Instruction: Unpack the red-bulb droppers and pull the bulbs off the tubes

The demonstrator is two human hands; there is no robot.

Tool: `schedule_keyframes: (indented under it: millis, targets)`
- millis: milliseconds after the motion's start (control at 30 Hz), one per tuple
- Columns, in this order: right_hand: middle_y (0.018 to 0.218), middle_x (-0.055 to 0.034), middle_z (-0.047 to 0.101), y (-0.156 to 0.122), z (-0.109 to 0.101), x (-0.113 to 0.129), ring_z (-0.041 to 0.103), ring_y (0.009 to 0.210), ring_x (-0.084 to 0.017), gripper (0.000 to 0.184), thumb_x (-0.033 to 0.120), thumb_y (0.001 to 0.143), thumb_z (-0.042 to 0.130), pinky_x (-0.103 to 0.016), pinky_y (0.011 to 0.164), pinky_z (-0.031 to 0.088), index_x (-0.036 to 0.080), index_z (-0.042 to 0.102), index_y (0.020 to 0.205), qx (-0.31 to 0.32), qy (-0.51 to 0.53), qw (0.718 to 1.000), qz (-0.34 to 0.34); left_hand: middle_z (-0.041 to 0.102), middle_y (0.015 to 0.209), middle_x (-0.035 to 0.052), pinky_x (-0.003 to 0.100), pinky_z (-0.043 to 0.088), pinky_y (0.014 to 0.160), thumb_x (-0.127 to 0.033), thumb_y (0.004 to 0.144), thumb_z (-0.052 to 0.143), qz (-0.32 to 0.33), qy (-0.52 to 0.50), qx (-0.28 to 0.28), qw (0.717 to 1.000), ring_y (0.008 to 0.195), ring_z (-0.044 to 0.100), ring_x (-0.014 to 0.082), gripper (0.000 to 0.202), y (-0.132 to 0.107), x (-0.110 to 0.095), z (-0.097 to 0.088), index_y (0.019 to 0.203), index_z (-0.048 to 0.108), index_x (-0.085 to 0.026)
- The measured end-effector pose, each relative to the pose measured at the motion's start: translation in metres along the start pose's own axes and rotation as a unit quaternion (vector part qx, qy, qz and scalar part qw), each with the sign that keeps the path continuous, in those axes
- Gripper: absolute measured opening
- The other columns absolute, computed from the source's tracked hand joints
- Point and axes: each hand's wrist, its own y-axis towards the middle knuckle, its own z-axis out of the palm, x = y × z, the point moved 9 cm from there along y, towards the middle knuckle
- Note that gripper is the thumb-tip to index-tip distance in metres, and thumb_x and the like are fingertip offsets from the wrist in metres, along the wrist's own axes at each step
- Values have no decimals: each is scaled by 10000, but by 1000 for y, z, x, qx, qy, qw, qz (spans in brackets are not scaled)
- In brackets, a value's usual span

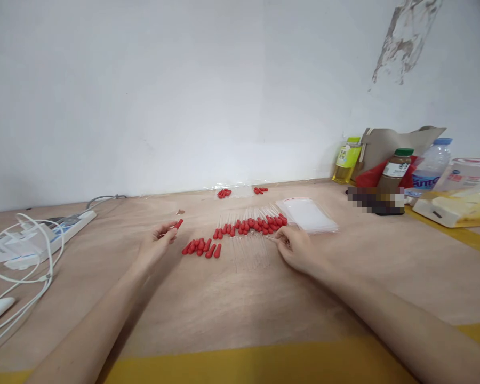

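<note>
Pinched in the fingers of my left hand (157, 244) is a red rubber dropper bulb (179, 224), raised off the table. My right hand (298, 248) is closed on the end of a thin clear glass tube (271, 238), partly hidden by the fingers. Between the hands lies a row of glass droppers (246, 227) with red bulbs fitted, their tubes pointing to the wall. In front of them are several bare glass tubes (250, 255). Loose red bulbs (200, 247) lie in a cluster just right of my left hand.
A stack of clear plastic bags (309, 216) lies beyond my right hand. Bagged red bulbs (224, 193) rest by the wall. Left stands a power strip (74, 232) with white cables (50, 261). Bottles (396, 170) and a grey bag (384, 144) crowd the right back.
</note>
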Motion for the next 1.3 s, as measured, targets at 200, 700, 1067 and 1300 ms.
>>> schedule_keyframes:
  millis: [200,700,1067,1300]
  targets:
    - [800,-76,598,-2,10,15,543,701,-159,217,76,718,419,-265,646,409,155,619,756,-35,-11,999,-35,582,798,27,240,415,604,-484,618,640,67,66,-16,995,695,541,137,475,-11,-20,9,966,586,-166]
    - [729,-57,618,0,23,26,552,713,-173,214,139,770,436,-274,653,415,162,642,817,13,1,1000,-26,632,752,27,345,369,749,-408,764,526,316,348,83,879,754,528,184,226,-60,-74,78,750,650,-219]
    - [969,-91,652,3,26,9,589,898,-188,294,86,766,405,-328,824,446,132,637,941,-3,31,999,-20,631,725,32,263,409,588,-476,695,535,141,294,106,939,711,579,187,287,-20,-49,70,720,644,-212]
    - [942,-77,657,5,23,-3,576,894,-189,288,68,743,426,-338,841,430,140,648,911,-24,18,1000,-1,526,372,4,239,304,384,-430,579,630,-72,285,232,927,326,449,132,271,13,-19,104,508,599,-170]
